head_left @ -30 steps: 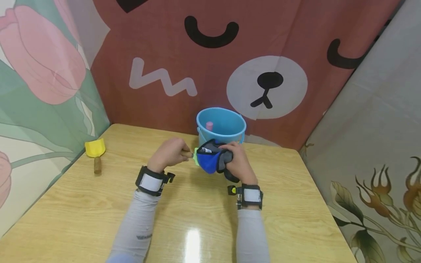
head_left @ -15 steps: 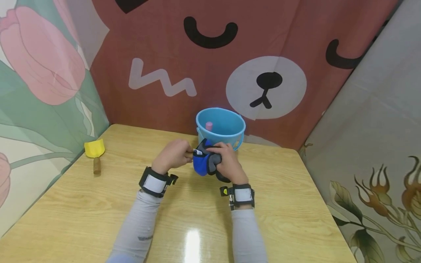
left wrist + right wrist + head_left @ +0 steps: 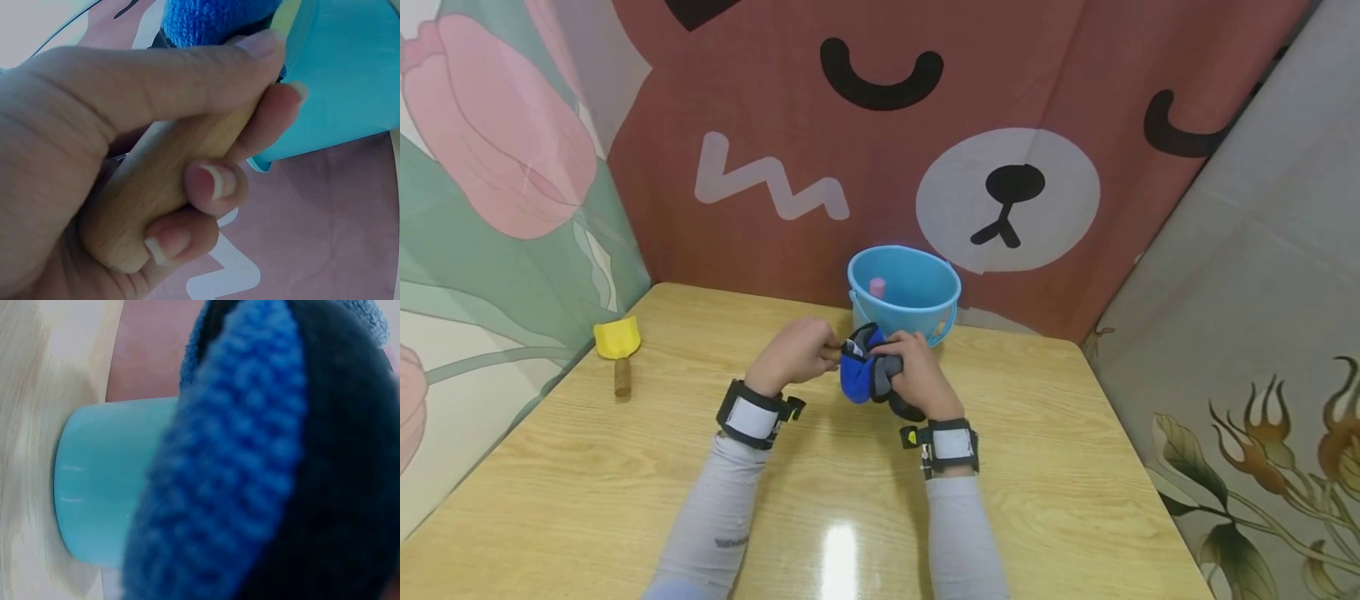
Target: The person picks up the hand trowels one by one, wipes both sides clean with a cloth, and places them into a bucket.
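Note:
In the left wrist view my left hand (image 3: 144, 87) grips the wooden handle (image 3: 169, 162) of a small toy shovel (image 3: 831, 355). A pale yellow-green sliver of the shovel's blade (image 3: 286, 17) shows past the thumb; cloth hides the rest. My right hand (image 3: 921, 375) holds a bunched blue and grey cloth (image 3: 859, 379) with black edging and a white label, wrapped about the blade end. Its terry surface fills much of the right wrist view, where the cloth (image 3: 225, 462) hides the fingers. Both hands are held over the table, in front of the bucket.
A light blue bucket (image 3: 925, 307) with a pink-ended object (image 3: 877, 287) inside stands at the table's back edge. On the left lies a yellow toy shovel (image 3: 617, 337) with a wooden handle. Printed cloth walls enclose the wooden table (image 3: 1060, 467) at the back and sides.
The right hand and the cloth have shifted left toward the left hand, and the cloth now covers the green blade that showed a second ago. The left hand has moved slightly right.

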The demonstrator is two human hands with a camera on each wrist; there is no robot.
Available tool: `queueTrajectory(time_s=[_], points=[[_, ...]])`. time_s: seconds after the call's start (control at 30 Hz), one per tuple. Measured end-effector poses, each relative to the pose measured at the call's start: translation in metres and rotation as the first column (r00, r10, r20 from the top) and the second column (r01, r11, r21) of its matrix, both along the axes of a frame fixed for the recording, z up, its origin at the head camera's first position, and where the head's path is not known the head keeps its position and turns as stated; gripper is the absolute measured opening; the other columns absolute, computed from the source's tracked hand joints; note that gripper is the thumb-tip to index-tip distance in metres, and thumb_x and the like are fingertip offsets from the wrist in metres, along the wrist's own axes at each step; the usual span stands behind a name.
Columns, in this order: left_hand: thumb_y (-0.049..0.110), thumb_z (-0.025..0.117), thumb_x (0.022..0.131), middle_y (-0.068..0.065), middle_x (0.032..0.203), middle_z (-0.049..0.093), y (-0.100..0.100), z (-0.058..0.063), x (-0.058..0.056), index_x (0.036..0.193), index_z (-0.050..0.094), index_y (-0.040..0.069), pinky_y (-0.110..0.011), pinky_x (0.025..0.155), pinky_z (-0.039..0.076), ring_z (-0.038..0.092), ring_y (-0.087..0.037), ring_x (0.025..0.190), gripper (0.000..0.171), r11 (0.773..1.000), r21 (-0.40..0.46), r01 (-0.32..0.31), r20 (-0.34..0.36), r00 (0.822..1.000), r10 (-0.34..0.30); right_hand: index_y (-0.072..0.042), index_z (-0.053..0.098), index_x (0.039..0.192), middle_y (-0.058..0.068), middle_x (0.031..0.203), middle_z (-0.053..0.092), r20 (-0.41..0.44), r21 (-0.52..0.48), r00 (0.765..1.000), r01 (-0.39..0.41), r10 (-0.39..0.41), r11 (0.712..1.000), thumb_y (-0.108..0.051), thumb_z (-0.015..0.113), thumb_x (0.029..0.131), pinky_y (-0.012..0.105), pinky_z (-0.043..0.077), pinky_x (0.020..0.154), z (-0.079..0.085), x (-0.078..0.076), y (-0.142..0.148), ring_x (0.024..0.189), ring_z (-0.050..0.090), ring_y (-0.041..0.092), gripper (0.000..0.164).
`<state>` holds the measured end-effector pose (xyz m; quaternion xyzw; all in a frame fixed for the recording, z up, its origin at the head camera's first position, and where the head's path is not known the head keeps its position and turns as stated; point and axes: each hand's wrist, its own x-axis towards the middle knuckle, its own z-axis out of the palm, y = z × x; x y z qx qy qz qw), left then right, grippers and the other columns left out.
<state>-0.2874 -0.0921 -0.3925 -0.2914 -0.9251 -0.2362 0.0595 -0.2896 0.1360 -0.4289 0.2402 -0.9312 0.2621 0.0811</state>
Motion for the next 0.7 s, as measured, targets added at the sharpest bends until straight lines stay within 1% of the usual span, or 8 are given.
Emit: queueTrajectory(time_s=[0.17, 0.23, 0.4, 0.53, 0.6, 0.7], points=[[0.002, 0.080, 0.083, 0.009, 0.055, 0.038, -0.0021, -0.0011, 0.0002, 0.054, 0.051, 0.018, -0.027, 0.055, 0.035, 0.039, -0.009, 0.054, 0.043, 1.000, 0.005, 0.012, -0.007, 1.000, -0.012, -0.014, 0.079, 0.113, 0.010, 0.122, 0.064, 0.014, 0.003, 1.000, 0.003, -0.003, 1.000, 0.021, 0.058, 0.073, 0.048, 0.046, 0.097, -0.0020, -0.0005, 0.0008, 0.112, 0.049, 0.031, 0.057], [0.002, 0.080, 0.082, 0.009, 0.056, 0.042, -0.0030, -0.0016, 0.0001, 0.056, 0.056, 0.017, -0.027, 0.056, 0.036, 0.041, -0.009, 0.055, 0.039, 1.000, 0.005, 0.013, -0.008, 1.000, -0.013, -0.014, 0.079, 0.112, 0.010, 0.121, 0.065, 0.021, 0.002, 1.000, 0.002, -0.002, 1.000, 0.021, 0.058, 0.074, 0.048, 0.045, 0.097, -0.0031, -0.0008, 0.0016, 0.111, 0.049, 0.031, 0.056], [0.004, 0.081, 0.083, 0.006, 0.063, 0.054, -0.0052, -0.0009, -0.0003, 0.067, 0.069, 0.013, -0.028, 0.061, 0.042, 0.048, -0.011, 0.060, 0.022, 1.000, -0.006, 0.000, -0.013, 1.000, 0.000, -0.014, 0.079, 0.112, 0.010, 0.121, 0.065, 0.028, -0.013, 1.000, 0.003, -0.002, 1.000, 0.022, 0.057, 0.072, 0.048, 0.045, 0.096, -0.0058, -0.0027, 0.0053, 0.110, 0.050, 0.030, 0.058], [0.004, 0.082, 0.082, 0.006, 0.066, 0.059, -0.0068, 0.0014, 0.0001, 0.071, 0.074, 0.011, -0.030, 0.063, 0.046, 0.051, -0.011, 0.062, 0.015, 1.000, -0.018, -0.002, -0.034, 0.999, 0.002, -0.014, 0.079, 0.112, 0.009, 0.121, 0.065, 0.031, -0.020, 1.000, 0.007, -0.007, 1.000, 0.022, 0.056, 0.071, 0.047, 0.044, 0.095, -0.0071, -0.0038, 0.0084, 0.109, 0.049, 0.030, 0.059], [0.005, 0.082, 0.082, 0.006, 0.068, 0.062, -0.0076, 0.0027, 0.0006, 0.073, 0.075, 0.011, -0.030, 0.064, 0.047, 0.053, -0.011, 0.063, 0.013, 1.000, -0.023, -0.005, -0.031, 1.000, 0.005, -0.014, 0.079, 0.112, 0.009, 0.122, 0.065, 0.032, -0.021, 0.999, 0.010, -0.009, 1.000, 0.022, 0.055, 0.071, 0.047, 0.044, 0.096, -0.0075, -0.0041, 0.0092, 0.109, 0.049, 0.030, 0.059], [0.006, 0.083, 0.083, 0.005, 0.074, 0.069, -0.0095, 0.0024, 0.0005, 0.081, 0.080, 0.009, -0.032, 0.065, 0.051, 0.058, -0.011, 0.065, 0.004, 1.000, -0.025, -0.018, -0.023, 1.000, 0.018, -0.014, 0.079, 0.111, 0.009, 0.123, 0.065, 0.033, -0.025, 0.999, 0.013, -0.012, 1.000, 0.022, 0.056, 0.071, 0.048, 0.043, 0.097, -0.0077, -0.0046, 0.0100, 0.110, 0.049, 0.031, 0.059]])
